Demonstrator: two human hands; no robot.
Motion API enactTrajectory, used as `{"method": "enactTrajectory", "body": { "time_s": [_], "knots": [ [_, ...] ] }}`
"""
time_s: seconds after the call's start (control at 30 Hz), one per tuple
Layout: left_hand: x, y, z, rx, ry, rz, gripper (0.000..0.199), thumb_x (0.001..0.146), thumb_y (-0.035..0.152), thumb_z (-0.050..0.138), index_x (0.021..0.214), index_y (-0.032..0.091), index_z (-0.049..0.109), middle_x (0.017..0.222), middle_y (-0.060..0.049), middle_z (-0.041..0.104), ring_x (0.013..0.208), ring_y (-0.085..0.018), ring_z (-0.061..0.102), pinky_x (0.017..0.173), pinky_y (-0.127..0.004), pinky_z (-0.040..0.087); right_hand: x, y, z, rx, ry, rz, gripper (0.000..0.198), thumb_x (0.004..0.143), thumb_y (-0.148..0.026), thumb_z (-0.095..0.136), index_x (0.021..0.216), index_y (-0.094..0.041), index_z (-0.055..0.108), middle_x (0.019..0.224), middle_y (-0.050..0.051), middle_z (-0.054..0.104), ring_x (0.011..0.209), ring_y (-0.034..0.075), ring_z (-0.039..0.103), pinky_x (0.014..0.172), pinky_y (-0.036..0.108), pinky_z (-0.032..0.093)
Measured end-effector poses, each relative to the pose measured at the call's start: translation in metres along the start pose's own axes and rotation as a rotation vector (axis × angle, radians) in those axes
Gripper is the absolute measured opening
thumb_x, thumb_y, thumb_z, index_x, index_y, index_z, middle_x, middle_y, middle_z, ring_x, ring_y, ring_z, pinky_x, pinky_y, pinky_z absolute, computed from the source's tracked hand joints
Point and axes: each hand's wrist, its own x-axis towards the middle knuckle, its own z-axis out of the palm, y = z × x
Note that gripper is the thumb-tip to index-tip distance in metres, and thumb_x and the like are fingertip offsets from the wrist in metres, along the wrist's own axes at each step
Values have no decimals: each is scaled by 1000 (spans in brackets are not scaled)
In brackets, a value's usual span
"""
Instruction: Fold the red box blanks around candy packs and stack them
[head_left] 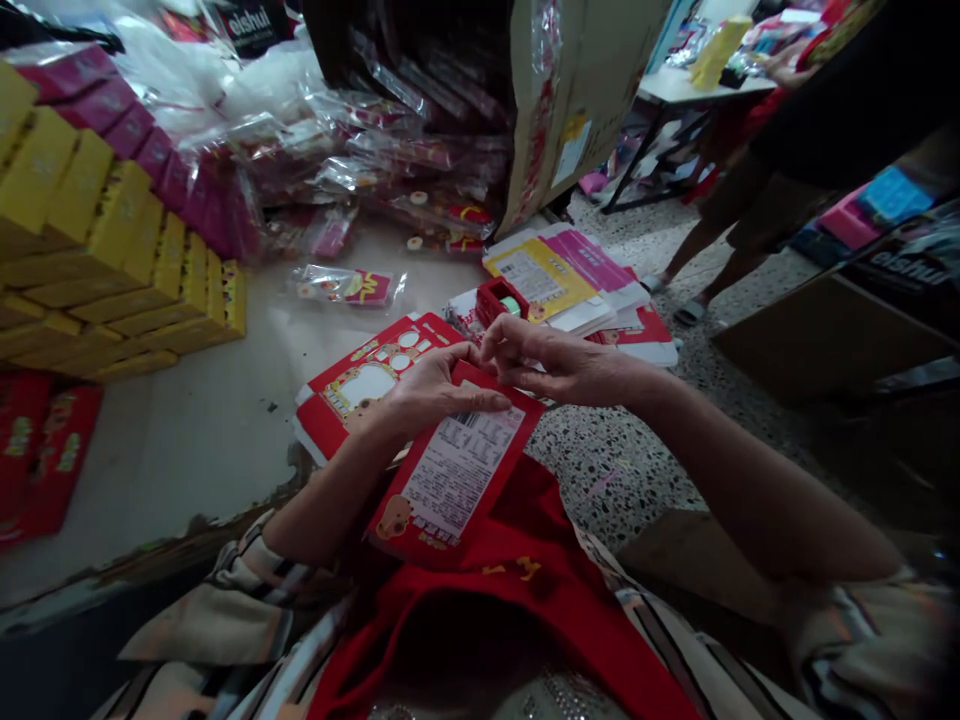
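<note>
My left hand (pixel 431 392) is closed on a flat red box (pixel 457 465) with its thumb across the front. The box is tilted over my lap and shows a white printed label and a small bear picture. My right hand (pixel 555 362) is at the box's far end, fingers bent and pressed together close to my left fingertips; what they pinch is hidden. Just beyond it sits a red tape dispenser (pixel 501 300) with a pale green roll. Under and beside my left hand lies a flat red carton (pixel 360 385) with white cut-out shapes.
Yellow boxes (pixel 112 250) and magenta boxes (pixel 139 120) are stacked at left, with red boxes (pixel 49 450) below. Plastic-wrapped packs (pixel 349 287) lie on the table before a large cardboard box (pixel 577 110). Flat yellow and pink cartons (pixel 555 270) lie ahead. A person (pixel 750 190) stands at right.
</note>
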Motion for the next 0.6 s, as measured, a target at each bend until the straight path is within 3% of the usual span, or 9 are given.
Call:
{"method": "enactTrajectory", "body": {
  "time_s": [0.17, 0.27, 0.37, 0.43, 0.53, 0.6],
  "knots": [
    [-19, 0, -8, -29, -45, 14, 51, 58, 30, 96, 91, 19, 60, 75, 2, 70, 61, -12, 64, 56, -23, 50, 6, 5, 13, 57, -18, 15, 17, 94, -21, 64, 110, -23, 58, 84, -2, 58, 72, 13, 49, 65, 26, 41],
    [-38, -6, -20, -57, -55, 17, 54, 59, 31, 97, 95, 19, 58, 72, 4, 64, 58, -9, 57, 53, -19, 47, 13, 12, 31, 226, -26, 112, 35, 90, -33, 75, 116, -23, 53, 72, -7, 50, 60, 11, 41, 54, 24, 34],
    [-70, 2, -43, -58, -48, 85, 63, 54, 27, 100, 100, 19, 57, 84, 2, 66, 62, -9, 59, 54, -19, 48, 33, 19, 58, 432, -119, 183, 50, 82, -43, 84, 116, -23, 52, 65, -12, 36, 53, 8, 29, 48, 23, 24],
    [-100, 19, -69, 12, -24, 176, 59, 60, 24, 98, 104, 19, 58, 89, 0, 68, 65, -11, 63, 57, -21, 51, 60, 24, 76, 465, -178, 179, 51, 82, -47, 82, 115, -22, 53, 63, -12, 37, 52, 9, 30, 48, 23, 24],
    [-146, 53, -119, 123, 105, 366, 46, 74, 16, 89, 110, 23, 61, 99, -3, 71, 81, -17, 69, 76, -28, 59, 129, 35, 88, 149, -7, 161, 36, 87, -43, 76, 108, -20, 59, 67, -7, 50, 58, 12, 45, 53, 24, 34],
    [-168, 64, -152, 220, 242, 555, 40, 74, 11, 86, 103, 24, 62, 97, -2, 72, 94, -21, 68, 100, -39, 56, 186, 46, 83, -281, 172, 249, 24, 91, -40, 69, 103, -19, 66, 81, 0, 66, 71, 15, 60, 63, 25, 44]
  ]
}}
